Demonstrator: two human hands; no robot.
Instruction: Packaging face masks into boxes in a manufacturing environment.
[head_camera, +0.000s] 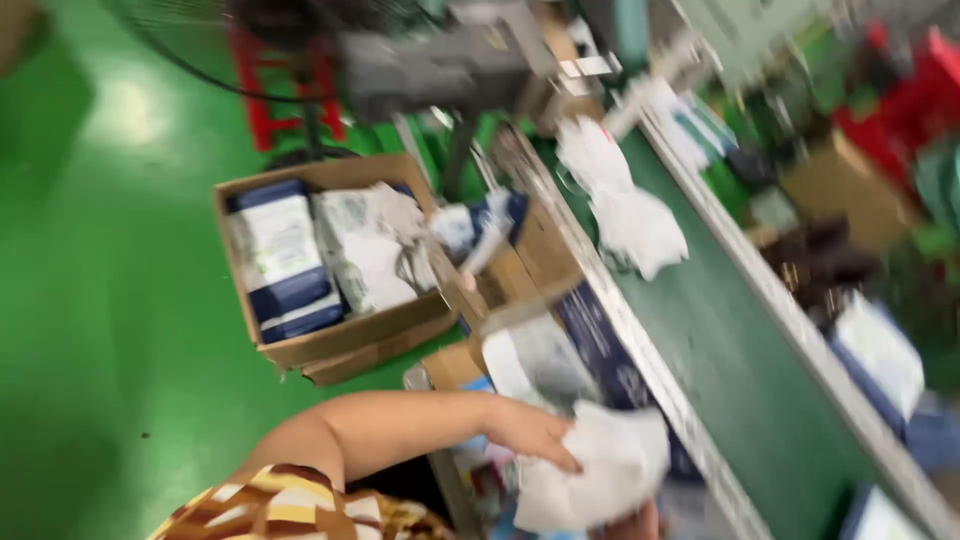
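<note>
The picture is blurred by motion. My left hand (530, 432) reaches in from the lower left, fingers closed on a crumpled white plastic bag (610, 470) beside the green conveyor belt (730, 350). Only a sliver of my right hand (640, 522) shows under the bag at the bottom edge, and its grip is hidden. Beneath my left hand is an open box (590, 350) with dark blue sides and white packets inside.
A cardboard box (350, 335) of blue and white packets stands on the green floor to the left. More white bags (630, 215) lie further up the belt. A floor fan (200, 45) and a grey machine (440, 60) stand beyond. Cartons and red crates crowd the right side.
</note>
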